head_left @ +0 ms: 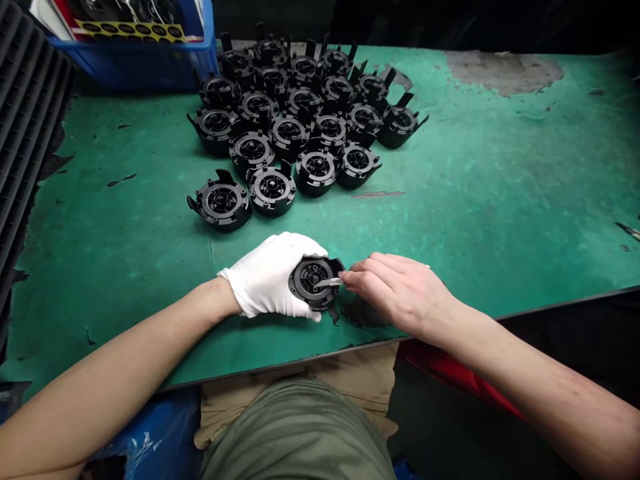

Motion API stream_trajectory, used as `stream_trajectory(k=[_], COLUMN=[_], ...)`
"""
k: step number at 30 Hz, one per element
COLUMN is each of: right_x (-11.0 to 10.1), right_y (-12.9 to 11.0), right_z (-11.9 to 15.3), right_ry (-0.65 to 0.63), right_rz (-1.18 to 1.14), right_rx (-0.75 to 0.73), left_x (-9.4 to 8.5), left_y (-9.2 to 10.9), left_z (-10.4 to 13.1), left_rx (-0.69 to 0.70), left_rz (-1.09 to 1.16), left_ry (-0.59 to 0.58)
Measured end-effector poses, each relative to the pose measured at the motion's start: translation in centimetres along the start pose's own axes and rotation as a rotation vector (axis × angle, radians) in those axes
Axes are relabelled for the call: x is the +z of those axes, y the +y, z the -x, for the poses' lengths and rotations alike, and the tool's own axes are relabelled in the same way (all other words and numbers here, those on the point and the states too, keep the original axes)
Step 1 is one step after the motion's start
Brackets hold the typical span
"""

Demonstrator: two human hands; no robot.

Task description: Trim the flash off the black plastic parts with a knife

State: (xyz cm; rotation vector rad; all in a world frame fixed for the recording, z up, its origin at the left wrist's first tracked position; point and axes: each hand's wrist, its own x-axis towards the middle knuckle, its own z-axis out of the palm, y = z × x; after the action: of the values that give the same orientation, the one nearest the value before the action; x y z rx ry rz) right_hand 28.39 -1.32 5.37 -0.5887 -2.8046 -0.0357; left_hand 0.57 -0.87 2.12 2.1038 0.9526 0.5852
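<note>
My left hand [274,277], in a white glove, is wrapped around the side of a round black plastic part [303,275] near the table's front edge. The part's open face, with rings and small posts, is turned up towards me. Bare, my right hand [400,290] pinches a small craft knife [329,283] with a pointed metal blade. Its tip lies over the middle of the part; whether it touches cannot be made out. Most of the knife's handle is hidden by my fingers.
Several similar black parts [273,189] stand grouped at the back of the green table [480,200]. A blue bin [135,67] sits at the back left, beside a black ridged stack [30,133]. Pliers-like tool tips [627,231] lie at the right edge.
</note>
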Motion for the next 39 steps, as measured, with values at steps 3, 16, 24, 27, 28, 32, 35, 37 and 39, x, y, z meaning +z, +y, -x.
stream_trajectory(k=[3,16,24,27,28,32,35,37,39], right_x=[-0.3,-0.4,-1.4,-1.5,-1.4,-1.2,-1.3,-1.4,-1.6], right_y=[0.0,0.9,-1.0,-2.1,-2.4,-3.1,-3.7,-4.3,-5.0], right_z=[-0.2,-0.5,0.9,1.1,1.2,1.0,0.9,0.8,0.7], right_ry=[-0.034,-0.068,0.014,-0.004,-0.007,-0.021,-0.036,-0.043,-0.056], right_rz=[0.015,0.043,-0.068,-0.055,-0.054,0.001,0.073,0.114,0.149], right_rx=[-0.019,-0.116,0.136,0.167,0.161,0.166,0.176,0.193,0.209], left_x=[0.0,0.0,0.4,1.2,1.4,1.9,1.8,1.7,1.7], left_y=[-0.2,0.0,-0.2,-0.9,-1.1,-1.5,-1.5,-1.5,-1.5], left_z=[0.1,0.0,0.3,1.0,1.3,1.6,1.7,1.7,1.7], left_rx=[0.005,0.015,0.013,0.066,0.089,0.169,0.196,0.189,0.172], left_rz=[-0.007,-0.006,-0.038,-0.071,-0.079,-0.099,-0.097,-0.094,-0.093], left_ry=[0.006,0.001,0.013,0.156,0.191,0.226,0.204,0.174,0.153])
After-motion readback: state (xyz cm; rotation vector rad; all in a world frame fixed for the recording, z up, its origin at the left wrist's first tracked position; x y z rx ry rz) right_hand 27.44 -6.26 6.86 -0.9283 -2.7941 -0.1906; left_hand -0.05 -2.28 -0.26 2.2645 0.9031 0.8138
